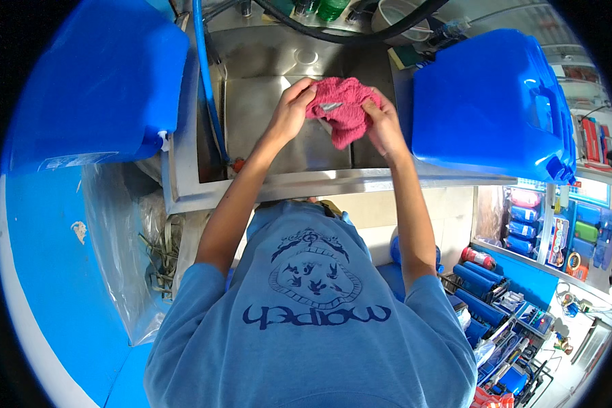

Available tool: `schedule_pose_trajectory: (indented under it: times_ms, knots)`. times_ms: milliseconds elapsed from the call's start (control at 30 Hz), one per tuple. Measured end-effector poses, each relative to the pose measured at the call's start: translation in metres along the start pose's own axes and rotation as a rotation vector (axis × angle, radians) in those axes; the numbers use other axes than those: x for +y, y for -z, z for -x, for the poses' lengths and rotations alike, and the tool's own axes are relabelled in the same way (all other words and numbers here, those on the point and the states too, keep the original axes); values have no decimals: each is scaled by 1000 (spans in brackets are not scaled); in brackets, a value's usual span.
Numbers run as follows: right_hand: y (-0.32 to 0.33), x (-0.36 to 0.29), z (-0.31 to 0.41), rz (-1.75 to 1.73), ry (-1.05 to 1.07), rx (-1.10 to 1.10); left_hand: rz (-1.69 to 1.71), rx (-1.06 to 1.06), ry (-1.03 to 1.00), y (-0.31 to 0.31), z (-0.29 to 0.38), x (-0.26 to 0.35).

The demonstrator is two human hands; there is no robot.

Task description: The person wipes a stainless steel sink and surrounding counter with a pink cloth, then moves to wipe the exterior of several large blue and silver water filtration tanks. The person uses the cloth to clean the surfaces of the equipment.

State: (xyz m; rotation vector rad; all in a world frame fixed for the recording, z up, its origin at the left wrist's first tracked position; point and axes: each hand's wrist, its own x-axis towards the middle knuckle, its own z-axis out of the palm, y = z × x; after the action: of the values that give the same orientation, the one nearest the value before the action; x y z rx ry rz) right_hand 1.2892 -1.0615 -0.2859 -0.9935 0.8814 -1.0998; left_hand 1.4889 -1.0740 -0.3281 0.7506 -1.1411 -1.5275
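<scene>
Both hands hold a crumpled pink-red textured cloth (344, 109) in the air above a stainless steel sink (265, 137). My left hand (293, 107) pinches its left side between thumb and fingers. On the other side, my right hand (385, 122) grips the cloth's right part, with the thumb on top. A small greyish patch shows in a gap between the folds. The lower part of the cloth hangs down between the hands. Some of my fingers are hidden behind the fabric.
Large blue plastic jerrycans flank the sink, one on the left (107, 76) and one on the right (479, 107). A blue hose (206, 76) runs into the basin's left side. A black hose (336, 36) arches across the back. A sponge (405, 57) lies by a translucent bowl (400, 23).
</scene>
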Motion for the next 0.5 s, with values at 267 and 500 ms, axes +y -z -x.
schedule_pose_trajectory:
  times_ms: [267, 500]
  knots:
    - [0, 7, 5, 464, -289, 30, -661, -83, -13, 9, 19, -24]
    - [19, 2, 22, 49, -409, 100, -150, 37, -35, 5, 24, -4]
